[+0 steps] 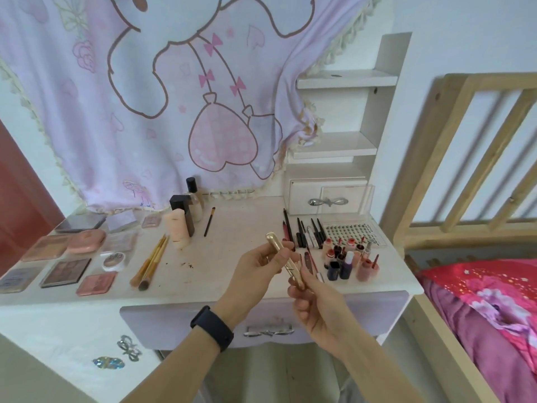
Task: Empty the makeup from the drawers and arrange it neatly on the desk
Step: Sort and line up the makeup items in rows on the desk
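Tube of slim gold metal (pixel 283 257), left hand (pixel 255 271) gripping its top, right hand (pixel 316 306) pinching its base, slants roughly parallel to black pencil row (pixel 305 232) just beyond it, left hand nearer.

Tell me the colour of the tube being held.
The tube is gold, seen in the head view.

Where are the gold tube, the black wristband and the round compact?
gold tube (pixel 291 271): head view, lower barrel.
black wristband (pixel 212 327): head view, its broad face.
round compact (pixel 114 260): head view, centre of lid.
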Action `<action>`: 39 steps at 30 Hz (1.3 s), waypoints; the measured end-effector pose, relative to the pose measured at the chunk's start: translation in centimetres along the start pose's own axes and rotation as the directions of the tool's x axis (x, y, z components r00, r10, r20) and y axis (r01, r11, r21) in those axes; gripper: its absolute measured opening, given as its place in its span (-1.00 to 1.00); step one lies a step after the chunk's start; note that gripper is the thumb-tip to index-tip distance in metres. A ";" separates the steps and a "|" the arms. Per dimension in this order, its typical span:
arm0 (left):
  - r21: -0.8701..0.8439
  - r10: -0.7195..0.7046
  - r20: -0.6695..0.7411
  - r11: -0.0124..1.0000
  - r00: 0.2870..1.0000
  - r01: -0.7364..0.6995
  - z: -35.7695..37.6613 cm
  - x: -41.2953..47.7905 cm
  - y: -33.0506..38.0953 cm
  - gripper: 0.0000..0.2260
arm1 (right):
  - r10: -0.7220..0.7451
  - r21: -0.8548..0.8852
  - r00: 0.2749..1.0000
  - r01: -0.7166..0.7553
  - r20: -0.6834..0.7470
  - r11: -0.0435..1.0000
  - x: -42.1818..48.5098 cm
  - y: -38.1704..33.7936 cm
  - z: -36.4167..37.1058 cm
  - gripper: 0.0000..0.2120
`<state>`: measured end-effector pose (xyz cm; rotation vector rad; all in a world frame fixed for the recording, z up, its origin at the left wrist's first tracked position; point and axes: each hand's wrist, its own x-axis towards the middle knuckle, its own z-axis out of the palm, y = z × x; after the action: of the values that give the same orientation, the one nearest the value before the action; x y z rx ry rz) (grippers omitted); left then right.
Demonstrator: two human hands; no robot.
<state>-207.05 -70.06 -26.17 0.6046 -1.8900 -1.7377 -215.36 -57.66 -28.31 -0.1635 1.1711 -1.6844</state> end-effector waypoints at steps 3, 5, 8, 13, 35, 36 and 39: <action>0.122 0.058 0.007 0.991 0.998 -0.058 -0.9 0.1 0.4 -0.86 | -0.145 -0.559 0.987 0.082 -0.070 0.825 -0.7 -1.4 -0.7 -0.49; 0.475 0.144 0.104 0.862 0.984 -0.177 -1.9 0.4 0.5 -0.84 | -0.325 -0.707 0.943 0.185 -0.067 0.683 -0.9 -2.9 -1.0 -0.38; 0.755 0.140 0.317 0.562 0.938 -0.339 -2.5 0.8 1.5 -0.75 | -0.435 -0.778 0.900 0.276 0.003 0.565 -0.9 -5.1 -0.9 -0.44; 0.831 0.120 0.402 0.369 0.908 -0.417 -2.4 1.2 2.8 -0.64 | -0.417 -0.699 0.896 0.395 0.151 0.596 -0.6 -5.4 -0.2 -0.69; 0.597 0.199 0.197 0.752 0.960 -0.278 -3.5 1.3 0.5 -0.80 | -0.575 -0.680 0.782 0.558 0.240 0.475 0.9 -3.9 -1.8 -0.92; 0.608 0.199 0.203 0.742 0.959 -0.283 -3.6 1.4 0.4 -0.80 | -0.564 -0.673 0.793 0.549 0.231 0.495 0.9 -4.2 -1.7 -0.92; 0.635 0.217 0.213 0.710 0.953 -0.304 -3.7 1.5 0.3 -0.78 | -0.487 -0.656 0.849 0.489 0.207 0.574 1.1 -4.9 -1.5 -0.86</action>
<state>-205.84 -73.87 -25.59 0.4354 -2.5520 -0.9000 -220.00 -57.61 -25.81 -1.0584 1.8409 -1.5959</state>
